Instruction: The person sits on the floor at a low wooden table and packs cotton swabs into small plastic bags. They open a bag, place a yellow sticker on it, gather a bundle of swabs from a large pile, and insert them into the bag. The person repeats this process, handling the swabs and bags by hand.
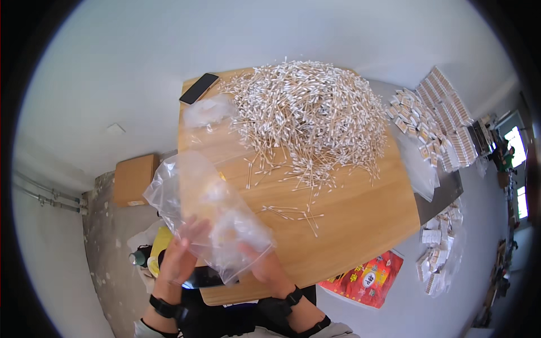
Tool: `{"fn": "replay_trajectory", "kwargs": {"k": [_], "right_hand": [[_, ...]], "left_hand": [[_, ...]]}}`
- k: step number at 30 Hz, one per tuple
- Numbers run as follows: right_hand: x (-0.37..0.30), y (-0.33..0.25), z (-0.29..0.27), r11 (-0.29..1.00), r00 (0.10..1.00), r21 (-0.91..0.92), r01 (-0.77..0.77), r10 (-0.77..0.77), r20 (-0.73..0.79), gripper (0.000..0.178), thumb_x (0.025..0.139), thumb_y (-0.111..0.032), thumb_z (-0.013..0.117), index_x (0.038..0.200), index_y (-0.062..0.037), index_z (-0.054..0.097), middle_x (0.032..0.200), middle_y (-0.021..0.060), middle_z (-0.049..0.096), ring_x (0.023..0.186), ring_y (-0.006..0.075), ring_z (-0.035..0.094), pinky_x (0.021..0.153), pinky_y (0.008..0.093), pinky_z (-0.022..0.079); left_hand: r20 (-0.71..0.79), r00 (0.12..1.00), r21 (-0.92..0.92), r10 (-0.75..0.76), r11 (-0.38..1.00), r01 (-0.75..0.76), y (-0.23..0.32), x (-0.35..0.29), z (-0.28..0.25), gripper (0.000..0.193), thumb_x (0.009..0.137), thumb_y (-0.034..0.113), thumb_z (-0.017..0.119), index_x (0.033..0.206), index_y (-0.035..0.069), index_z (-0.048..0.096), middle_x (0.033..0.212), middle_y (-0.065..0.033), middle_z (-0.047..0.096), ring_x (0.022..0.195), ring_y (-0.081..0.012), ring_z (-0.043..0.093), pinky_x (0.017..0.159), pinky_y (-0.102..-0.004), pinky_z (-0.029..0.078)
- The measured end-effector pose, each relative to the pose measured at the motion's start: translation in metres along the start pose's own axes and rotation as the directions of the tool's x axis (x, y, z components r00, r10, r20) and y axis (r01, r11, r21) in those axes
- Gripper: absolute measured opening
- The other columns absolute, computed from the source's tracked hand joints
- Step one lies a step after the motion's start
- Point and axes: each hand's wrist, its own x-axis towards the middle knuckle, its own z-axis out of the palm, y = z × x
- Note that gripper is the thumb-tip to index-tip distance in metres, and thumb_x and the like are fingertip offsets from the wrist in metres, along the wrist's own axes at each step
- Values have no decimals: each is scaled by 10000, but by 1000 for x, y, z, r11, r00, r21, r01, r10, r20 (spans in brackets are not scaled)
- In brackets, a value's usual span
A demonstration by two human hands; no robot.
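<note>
A large clear plastic bag (225, 225) hangs over the table's near left edge, between my two hands. On its left side, my left hand (189, 242) grips the film, its fingers slightly blurred. My right hand (264, 266) holds the lower right edge, its fingertips partly veiled by the plastic. Whitish contents or folds show through the bag, too unclear to name. Beyond it, a big heap of cotton swabs (310, 112) with wooden sticks covers the far part of the table, and several loose swabs (293, 214) lie in front.
On the wooden table (360, 219), a phone (199, 88) and small clear bags (209, 111) lie at the far left. Packed swab bundles (417, 115) are stacked at right, more (439, 242) below. A red printed package (366, 279) sits by the near edge; a cardboard box (135, 180) stands left.
</note>
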Motion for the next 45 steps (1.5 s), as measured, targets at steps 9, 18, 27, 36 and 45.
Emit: {"fn": "replay_trajectory", "kwargs": {"k": [9,18,27,36,45], "right_hand": [[-4,3,-2,986,987,42,-160,158,32,352,922,-102,667,1250,0,590,1126,28,659,1035,122,604,919,292,482],[-8,-8,-16,960,961,52,-275,272,53,432,910,-108,686,1303,-2,540,1228,54,619,1109,140,582,961,307,470],[-14,-12,-37,956,955,21,-292,293,-57,429,908,-117,689,1297,-5,549,1220,42,624,1112,141,580,971,308,456],[-2,-19,-28,952,947,-2,-307,305,-101,427,905,-85,676,1305,-9,547,1245,57,624,1134,163,584,975,321,467],[-7,-13,-34,976,958,102,-192,209,-197,511,891,-52,676,1364,-22,482,1287,82,598,1182,206,571,1003,369,473]], "left_hand": [[-219,965,5,144,989,-146,24,44,-12,418,1005,240,502,1347,6,451,1270,-179,576,1231,-274,525,1096,-407,373],[-132,959,-76,249,963,-260,82,161,-33,402,1029,229,457,1362,9,408,1269,-213,568,1192,-272,558,1028,-381,443],[-451,891,63,56,998,-31,90,277,-71,592,989,344,551,1418,-15,359,1353,-185,484,1223,-239,522,1025,-345,429],[-341,883,583,322,809,-69,67,236,-81,525,950,329,617,1330,-10,488,1265,-97,549,1240,-206,483,1058,-341,348],[271,875,948,400,44,-314,-9,132,-51,353,869,111,672,1204,41,587,1292,-190,510,1121,-342,571,948,-390,476]]}}
